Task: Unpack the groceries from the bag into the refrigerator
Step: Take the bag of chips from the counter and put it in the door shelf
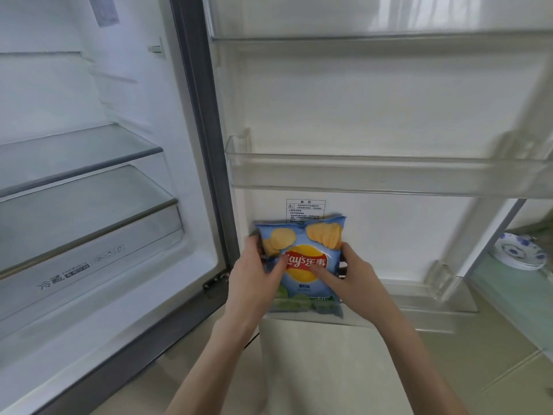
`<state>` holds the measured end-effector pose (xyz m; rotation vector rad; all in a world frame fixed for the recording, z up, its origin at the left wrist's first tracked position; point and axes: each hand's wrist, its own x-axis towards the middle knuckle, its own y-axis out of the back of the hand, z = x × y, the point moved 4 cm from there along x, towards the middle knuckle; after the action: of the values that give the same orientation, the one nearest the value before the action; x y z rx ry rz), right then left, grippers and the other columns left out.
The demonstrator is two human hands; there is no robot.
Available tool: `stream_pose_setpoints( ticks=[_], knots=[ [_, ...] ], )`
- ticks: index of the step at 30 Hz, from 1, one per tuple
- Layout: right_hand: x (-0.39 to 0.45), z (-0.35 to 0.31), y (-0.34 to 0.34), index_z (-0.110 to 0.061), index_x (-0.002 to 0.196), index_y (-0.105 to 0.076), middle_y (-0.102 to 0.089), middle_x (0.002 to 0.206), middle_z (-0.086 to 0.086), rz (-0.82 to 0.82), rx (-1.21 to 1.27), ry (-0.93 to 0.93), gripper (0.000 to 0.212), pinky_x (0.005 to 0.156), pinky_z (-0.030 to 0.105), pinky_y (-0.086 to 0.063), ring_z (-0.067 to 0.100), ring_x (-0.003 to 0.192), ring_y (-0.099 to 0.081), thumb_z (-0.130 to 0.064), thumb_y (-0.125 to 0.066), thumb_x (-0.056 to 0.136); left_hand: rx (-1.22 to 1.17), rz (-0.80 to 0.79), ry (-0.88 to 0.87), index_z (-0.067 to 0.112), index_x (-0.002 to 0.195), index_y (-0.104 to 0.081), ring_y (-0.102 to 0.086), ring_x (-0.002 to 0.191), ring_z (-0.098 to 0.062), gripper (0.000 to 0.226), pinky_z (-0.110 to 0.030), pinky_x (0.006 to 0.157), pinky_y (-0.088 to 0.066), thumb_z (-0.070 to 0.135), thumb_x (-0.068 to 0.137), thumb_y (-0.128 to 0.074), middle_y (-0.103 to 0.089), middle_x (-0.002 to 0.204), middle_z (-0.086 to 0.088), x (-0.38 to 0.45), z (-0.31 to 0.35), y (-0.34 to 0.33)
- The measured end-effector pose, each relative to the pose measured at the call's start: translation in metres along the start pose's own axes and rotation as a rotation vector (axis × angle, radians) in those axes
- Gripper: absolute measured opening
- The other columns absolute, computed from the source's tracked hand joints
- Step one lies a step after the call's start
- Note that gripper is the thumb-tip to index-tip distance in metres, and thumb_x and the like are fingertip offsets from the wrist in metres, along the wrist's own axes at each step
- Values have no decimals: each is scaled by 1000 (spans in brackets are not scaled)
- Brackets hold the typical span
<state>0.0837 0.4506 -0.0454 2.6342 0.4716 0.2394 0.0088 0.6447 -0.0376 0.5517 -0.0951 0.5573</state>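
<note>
blue chip bag point(302, 259), blue-patterned white plates point(519, 253)

The lowest door bin point(419, 307), of clear plastic, carries a blue chip bag point(302, 265) standing upright at its left end, its bottom edge down inside the bin. The middle door bin point(374, 175) and the top door bin point(359, 34) sit above it. In the fridge body, two glass shelves point(74, 151) lie over a drawer point(89, 259). At far right, patterned plates point(519, 254) are stacked on a green table point(508, 292).
</note>
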Motion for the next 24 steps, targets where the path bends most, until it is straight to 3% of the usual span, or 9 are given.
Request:
stream_pose_setpoints(
  ticks=[5,7,9,11,17,21,24],
  knots=[
    [-17,-2,13,-35,149,-41,-61,130,-20,131,-57,58,80,90,24,-54,4,114,-62,-62,-72,80,189,129,-32,31,138,-44,-64,107,-9,55,-28,84,-51,48,93,-70,-65,122,14,-16,4,7],
    [-31,-1,21,-33,152,-37,-56,140,-17,214,-87,87,80,94,21,-47,4,123,-57,-60,-68,84,314,193,-81,20,145,-44,-62,105,-15,60,-29,83,-48,47,96,-65,-65,123,5,-28,8,12],
    [-46,-3,29,-34,153,-37,-51,147,-17,262,-142,120,75,95,18,-42,1,129,-52,-60,-61,88,375,206,-187,16,139,-52,-62,100,-17,51,-29,81,-47,45,98,-61,-65,118,0,-37,14,13],
    [-62,-7,39,-32,153,-38,-48,150,-15,296,-238,170,67,97,17,-41,-1,132,-47,-56,-57,94,407,173,-281,17,135,-56,-61,104,-18,45,-31,86,-49,44,99,-60,-65,119,1,-45,20,9],
    [-113,-6,92,-17,151,-46,-52,151,-1,445,-598,307,62,115,35,-41,19,141,-47,-53,-53,101,367,76,-438,20,133,-57,-58,114,-20,40,-41,100,-51,43,101,-56,-64,124,2,-78,61,-38],
    [-168,14,160,-14,150,-48,-53,149,3,561,-767,246,63,112,43,-44,25,140,-49,-52,-55,100,312,23,-535,14,135,-59,-61,120,-30,48,-47,98,-53,43,98,-53,-66,129,-6,-111,110,-101],
    [-217,37,215,-14,152,-46,-51,152,3,645,-831,127,65,116,45,-40,25,146,-43,-53,-55,101,309,-51,-628,13,135,-60,-58,124,-29,49,-41,102,-46,45,99,-51,-65,131,-7,-145,151,-154]
  ],
)
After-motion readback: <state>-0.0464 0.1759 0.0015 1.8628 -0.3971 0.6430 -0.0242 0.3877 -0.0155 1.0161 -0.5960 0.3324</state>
